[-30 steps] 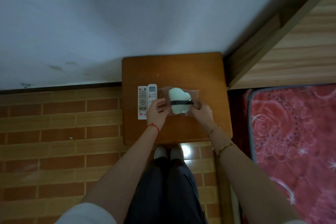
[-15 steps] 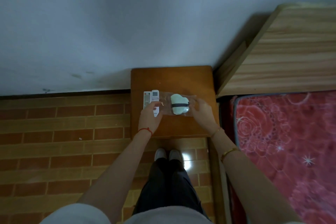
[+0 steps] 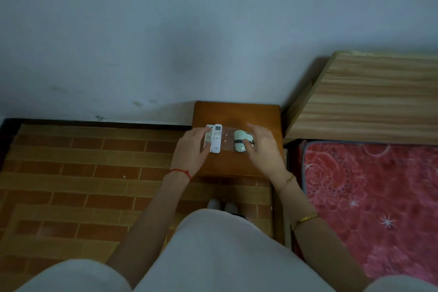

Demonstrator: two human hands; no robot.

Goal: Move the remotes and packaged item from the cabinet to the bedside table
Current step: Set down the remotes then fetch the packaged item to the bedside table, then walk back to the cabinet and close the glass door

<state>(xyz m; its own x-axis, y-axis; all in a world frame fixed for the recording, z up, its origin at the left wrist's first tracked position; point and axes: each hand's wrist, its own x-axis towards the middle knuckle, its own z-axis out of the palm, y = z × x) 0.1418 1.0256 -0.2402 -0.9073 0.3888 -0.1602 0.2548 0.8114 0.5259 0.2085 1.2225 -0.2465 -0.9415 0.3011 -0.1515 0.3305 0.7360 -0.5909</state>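
Mid-frame on the table [image 3: 237, 111], my open left hand [image 3: 192, 147] touches the upright-lying remotes [image 3: 214, 141], while my open right hand [image 3: 262, 147] covers the package [image 3: 239, 143].

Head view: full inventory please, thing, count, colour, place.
bedside table: 1, brown wood, against the wall beside the bed
remotes: 2, white, side by side on the table's left part
packaged item: 1, pale green with a dark band, in clear wrap, on the table right of the remotes
headboard: 1, light wood, right of the table
bed cover: 1, red floral, lower right
floor: brick pattern, brown, left
wall: grey-white, top
shoes: 2, pale, below the table
left hand: 1, on the remotes
right hand: 1, open over the package
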